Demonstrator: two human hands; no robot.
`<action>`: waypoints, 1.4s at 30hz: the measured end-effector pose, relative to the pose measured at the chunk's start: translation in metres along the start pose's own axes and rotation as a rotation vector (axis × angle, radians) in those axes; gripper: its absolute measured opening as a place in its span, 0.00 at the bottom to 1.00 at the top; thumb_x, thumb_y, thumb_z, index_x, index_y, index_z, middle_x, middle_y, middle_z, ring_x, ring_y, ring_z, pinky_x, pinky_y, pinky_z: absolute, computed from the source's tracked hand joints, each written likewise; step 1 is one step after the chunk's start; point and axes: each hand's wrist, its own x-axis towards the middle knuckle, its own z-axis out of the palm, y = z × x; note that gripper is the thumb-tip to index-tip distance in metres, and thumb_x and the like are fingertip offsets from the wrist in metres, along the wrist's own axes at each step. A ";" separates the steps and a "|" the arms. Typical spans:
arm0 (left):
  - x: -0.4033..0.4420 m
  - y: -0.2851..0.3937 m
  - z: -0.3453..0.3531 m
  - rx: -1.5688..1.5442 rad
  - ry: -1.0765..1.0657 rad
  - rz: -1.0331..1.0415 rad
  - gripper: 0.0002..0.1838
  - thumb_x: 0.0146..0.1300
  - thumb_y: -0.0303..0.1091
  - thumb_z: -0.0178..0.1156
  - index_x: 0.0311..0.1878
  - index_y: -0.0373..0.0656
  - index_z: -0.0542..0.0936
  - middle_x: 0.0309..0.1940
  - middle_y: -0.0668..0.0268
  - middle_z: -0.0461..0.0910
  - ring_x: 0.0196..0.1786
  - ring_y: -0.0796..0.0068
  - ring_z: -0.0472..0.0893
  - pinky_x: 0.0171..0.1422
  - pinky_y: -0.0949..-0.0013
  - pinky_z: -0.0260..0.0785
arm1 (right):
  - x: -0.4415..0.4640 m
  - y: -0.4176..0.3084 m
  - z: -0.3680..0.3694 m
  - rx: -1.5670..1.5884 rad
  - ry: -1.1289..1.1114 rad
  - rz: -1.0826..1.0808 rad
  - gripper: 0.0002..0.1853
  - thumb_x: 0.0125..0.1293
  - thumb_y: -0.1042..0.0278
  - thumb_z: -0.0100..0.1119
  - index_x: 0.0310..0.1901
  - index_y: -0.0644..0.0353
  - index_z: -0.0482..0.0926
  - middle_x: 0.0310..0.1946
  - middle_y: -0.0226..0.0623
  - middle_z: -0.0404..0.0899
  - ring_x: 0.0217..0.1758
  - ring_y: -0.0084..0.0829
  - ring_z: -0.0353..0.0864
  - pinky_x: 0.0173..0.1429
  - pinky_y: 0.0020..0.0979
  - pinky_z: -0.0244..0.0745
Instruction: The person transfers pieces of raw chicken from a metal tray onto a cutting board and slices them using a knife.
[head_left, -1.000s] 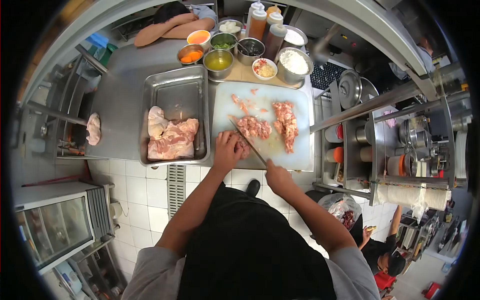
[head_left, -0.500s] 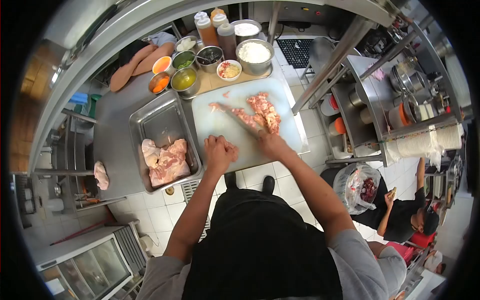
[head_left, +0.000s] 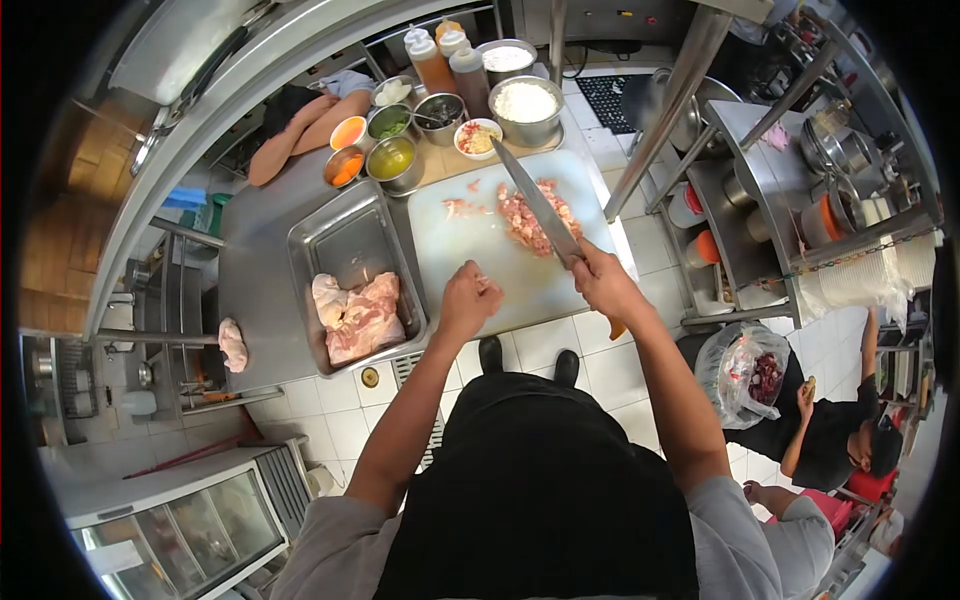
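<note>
My right hand (head_left: 603,282) grips a large kitchen knife (head_left: 538,203), its wide blade tilted up over a mound of chopped raw chicken (head_left: 519,224). The end of an orange-brown handle shows below that hand. At the lower left of the pale cutting board (head_left: 445,250), my left hand (head_left: 468,303) is curled with its fingers drawn together; whatever may be in them is hidden. Small meat scraps (head_left: 464,207) lie on the board's upper left. Left of the board, a steel tray (head_left: 299,290) holds raw chicken pieces (head_left: 362,322).
Bowls of chopped ingredients, a large bowl of white powder (head_left: 527,103) and squeeze bottles (head_left: 431,63) stand behind the board. One chicken piece (head_left: 232,345) lies at the table's left edge. Another person's forearms (head_left: 300,138) rest on the far side. A co-worker (head_left: 835,430) is at right.
The knife has lifted off the board and swung over the chopped chicken, which now sits in a more compact mound. My left hand has shifted slightly. The whole view has moved a little.
</note>
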 end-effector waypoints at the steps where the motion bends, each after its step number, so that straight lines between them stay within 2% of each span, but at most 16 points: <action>1: 0.001 0.007 -0.001 -0.057 -0.025 0.043 0.09 0.67 0.21 0.62 0.48 0.35 0.76 0.35 0.54 0.86 0.35 0.65 0.87 0.36 0.65 0.77 | -0.006 -0.005 -0.001 0.057 -0.021 0.039 0.12 0.80 0.65 0.52 0.54 0.65 0.75 0.30 0.52 0.83 0.32 0.50 0.83 0.44 0.48 0.79; 5: 0.016 0.023 -0.011 -0.368 -0.173 0.077 0.09 0.72 0.19 0.61 0.52 0.36 0.77 0.42 0.61 0.88 0.39 0.76 0.86 0.36 0.70 0.78 | -0.023 0.004 0.000 0.126 -0.071 0.077 0.11 0.80 0.64 0.52 0.51 0.65 0.74 0.25 0.45 0.79 0.27 0.41 0.78 0.40 0.46 0.78; 6: 0.022 0.026 -0.014 -0.460 -0.217 0.051 0.10 0.72 0.19 0.61 0.54 0.36 0.77 0.42 0.63 0.87 0.40 0.77 0.86 0.37 0.70 0.79 | -0.025 0.012 0.001 0.105 -0.061 0.045 0.10 0.81 0.64 0.51 0.49 0.64 0.73 0.24 0.41 0.77 0.24 0.35 0.76 0.34 0.41 0.76; 7: 0.029 0.025 -0.018 -0.480 -0.263 0.055 0.15 0.70 0.21 0.65 0.58 0.37 0.78 0.36 0.68 0.85 0.37 0.81 0.84 0.37 0.72 0.79 | -0.027 0.017 0.004 0.084 -0.052 0.010 0.10 0.82 0.64 0.49 0.47 0.62 0.72 0.23 0.36 0.76 0.21 0.29 0.74 0.28 0.36 0.74; 8: 0.037 0.019 -0.022 -0.430 -0.265 0.037 0.15 0.70 0.22 0.66 0.58 0.37 0.78 0.39 0.66 0.84 0.39 0.79 0.84 0.39 0.70 0.80 | -0.027 0.022 0.006 0.064 -0.046 -0.027 0.10 0.83 0.63 0.48 0.45 0.60 0.72 0.22 0.31 0.74 0.17 0.22 0.72 0.22 0.31 0.72; 9: 0.046 0.004 -0.024 -0.380 -0.266 0.016 0.16 0.69 0.22 0.66 0.59 0.38 0.78 0.42 0.65 0.84 0.41 0.77 0.84 0.42 0.68 0.80 | -0.029 0.020 0.007 0.020 -0.039 -0.013 0.09 0.83 0.64 0.50 0.46 0.62 0.72 0.23 0.38 0.77 0.19 0.30 0.75 0.26 0.37 0.76; 10: 0.051 -0.009 -0.023 -0.328 -0.265 -0.004 0.17 0.69 0.22 0.67 0.59 0.38 0.79 0.44 0.64 0.84 0.43 0.74 0.84 0.44 0.66 0.81 | -0.030 0.022 0.010 -0.038 -0.022 -0.036 0.09 0.81 0.64 0.51 0.48 0.63 0.73 0.26 0.46 0.79 0.25 0.41 0.79 0.33 0.45 0.76; 12: 0.045 -0.027 -0.016 0.119 0.146 0.232 0.18 0.66 0.25 0.69 0.58 0.38 0.80 0.47 0.59 0.82 0.50 0.64 0.83 0.52 0.61 0.80 | -0.029 0.027 0.019 -0.153 0.021 -0.083 0.12 0.78 0.65 0.55 0.52 0.65 0.73 0.32 0.63 0.84 0.38 0.63 0.86 0.48 0.59 0.77; 13: 0.041 -0.032 -0.012 0.344 0.351 0.344 0.19 0.65 0.27 0.70 0.58 0.38 0.81 0.49 0.57 0.81 0.53 0.58 0.83 0.56 0.58 0.79 | -0.028 0.028 0.026 -0.282 0.056 -0.121 0.12 0.77 0.65 0.56 0.52 0.64 0.73 0.33 0.65 0.84 0.41 0.66 0.85 0.48 0.64 0.76; 16: 0.024 -0.032 -0.005 0.307 0.353 0.410 0.16 0.64 0.29 0.70 0.55 0.38 0.83 0.53 0.54 0.78 0.60 0.47 0.77 0.65 0.52 0.74 | -0.026 0.024 0.049 -0.433 0.076 -0.129 0.11 0.77 0.65 0.57 0.51 0.64 0.74 0.30 0.65 0.84 0.36 0.66 0.85 0.45 0.63 0.78; 19: 0.023 -0.031 0.013 0.210 0.334 0.488 0.12 0.63 0.29 0.69 0.49 0.39 0.84 0.50 0.55 0.78 0.56 0.48 0.78 0.62 0.51 0.73 | -0.013 0.014 0.075 -0.505 0.058 -0.166 0.11 0.75 0.65 0.57 0.50 0.64 0.74 0.27 0.62 0.84 0.33 0.65 0.86 0.41 0.61 0.81; 27: 0.026 -0.033 0.024 0.412 0.373 0.468 0.17 0.54 0.29 0.69 0.48 0.39 0.80 0.52 0.56 0.78 0.57 0.49 0.75 0.61 0.49 0.69 | 0.015 0.031 0.111 -0.657 0.059 -0.298 0.12 0.74 0.67 0.55 0.53 0.64 0.70 0.27 0.61 0.84 0.31 0.64 0.86 0.37 0.62 0.80; 30: 0.027 -0.030 0.023 0.432 0.375 0.450 0.18 0.54 0.31 0.69 0.49 0.40 0.80 0.53 0.57 0.78 0.58 0.50 0.75 0.61 0.49 0.68 | -0.003 0.033 0.097 -0.679 -0.082 -0.147 0.14 0.74 0.68 0.55 0.55 0.66 0.69 0.27 0.60 0.84 0.30 0.63 0.86 0.37 0.62 0.80; 36: 0.027 -0.037 0.028 0.385 0.362 0.411 0.18 0.54 0.29 0.67 0.50 0.41 0.81 0.54 0.58 0.79 0.59 0.50 0.75 0.63 0.49 0.68 | -0.079 0.036 0.059 -0.709 -0.174 -0.022 0.12 0.75 0.67 0.50 0.53 0.65 0.70 0.28 0.61 0.85 0.31 0.63 0.88 0.38 0.61 0.83; 39: 0.027 -0.036 0.028 0.418 0.389 0.430 0.18 0.55 0.29 0.67 0.51 0.40 0.81 0.55 0.59 0.80 0.60 0.51 0.76 0.62 0.49 0.69 | -0.069 0.036 0.068 -0.706 -0.174 0.014 0.12 0.75 0.67 0.49 0.53 0.65 0.70 0.28 0.61 0.85 0.31 0.63 0.87 0.37 0.61 0.82; 42: 0.027 -0.037 0.030 0.422 0.402 0.443 0.17 0.55 0.28 0.66 0.50 0.40 0.80 0.55 0.58 0.80 0.60 0.50 0.76 0.61 0.49 0.70 | -0.010 0.050 0.097 -0.578 -0.117 -0.129 0.12 0.76 0.67 0.50 0.53 0.66 0.69 0.29 0.62 0.85 0.34 0.63 0.88 0.37 0.61 0.82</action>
